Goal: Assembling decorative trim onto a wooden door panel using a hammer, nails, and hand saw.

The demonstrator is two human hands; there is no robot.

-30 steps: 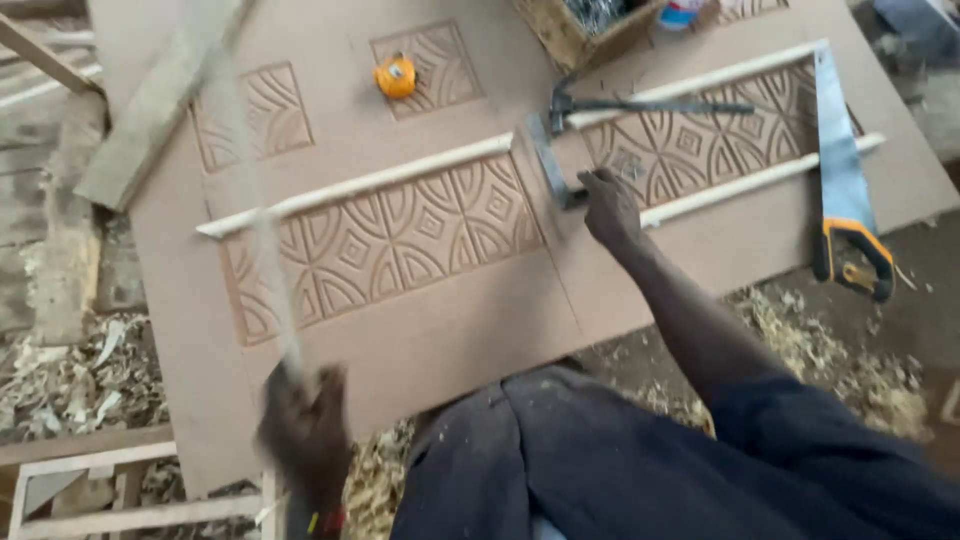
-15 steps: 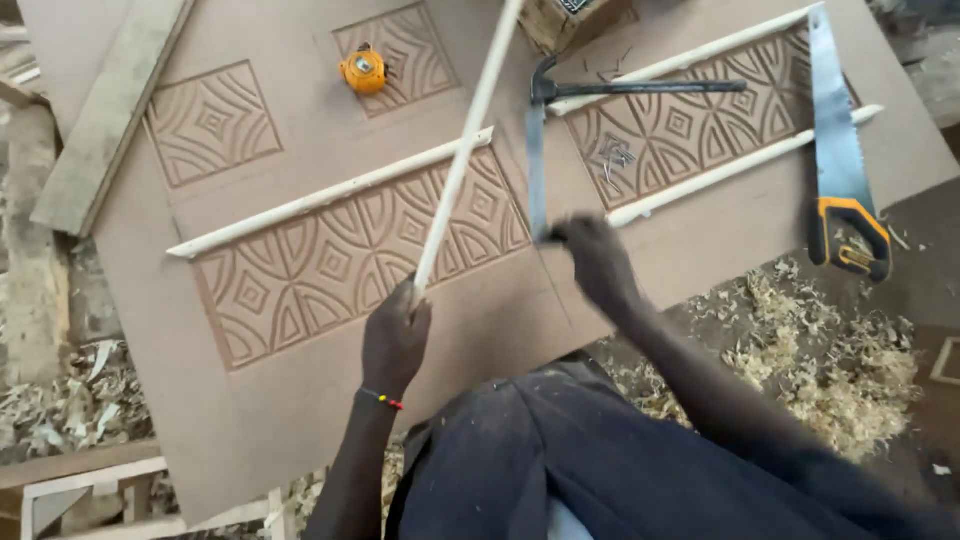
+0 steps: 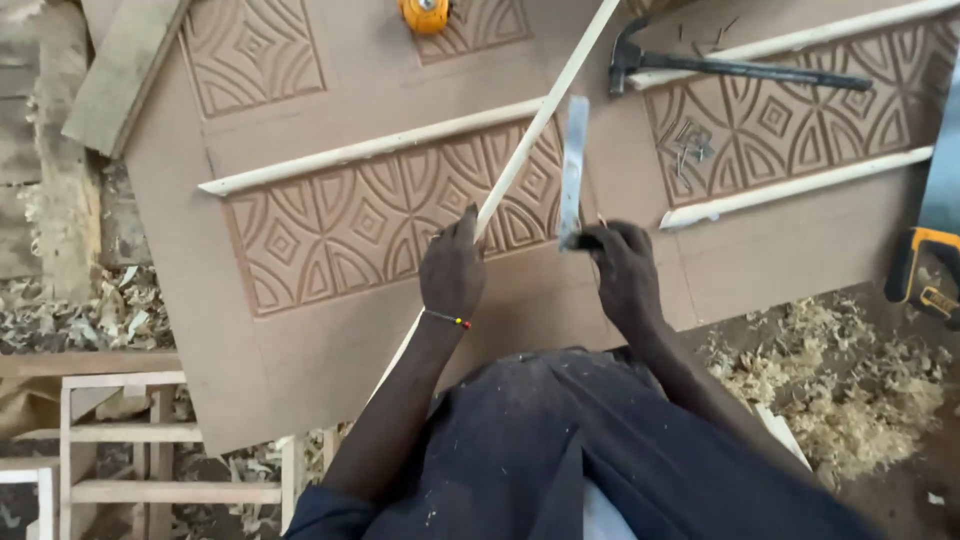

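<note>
Head view: the left hand is wrapped tight around a long pale wooden strip slanting across the brown carved door panel. The right hand, just beside it on the panel, pinches the lower end of a flat grey metal blade. A black hammer lies further up the panel, right of the strip.

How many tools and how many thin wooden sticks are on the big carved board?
Thin wooden sticks: 4, one held by the left hand
Hammer: 1
Metal square, under the right hand: 1
Tape measure: 1
Total: 7
</note>
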